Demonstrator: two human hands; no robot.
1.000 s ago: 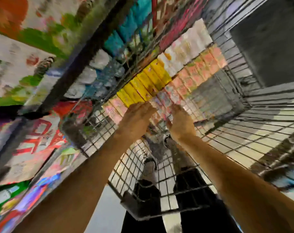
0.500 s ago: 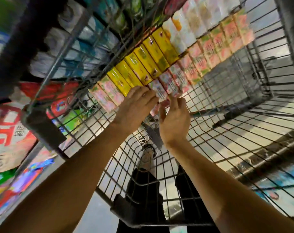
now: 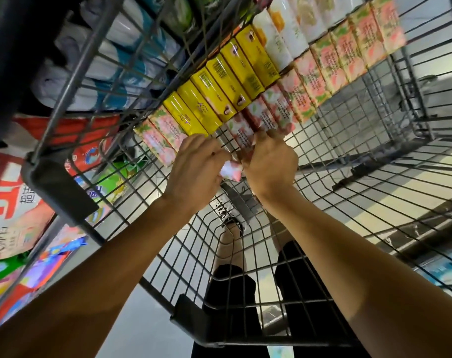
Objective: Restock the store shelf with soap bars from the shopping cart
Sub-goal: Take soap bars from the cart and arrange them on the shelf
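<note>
Both hands reach down into the shopping cart (image 3: 374, 161). Between them lies a pink soap bar (image 3: 241, 134), its long axis running away from the wrists. The left hand (image 3: 196, 169) and right hand (image 3: 270, 164) curl round it from either side, equally near. Just beyond the fingers lie rows of yellow soap bars (image 3: 219, 91) and more pink ones, tightly packed, crowding the lift.
</note>
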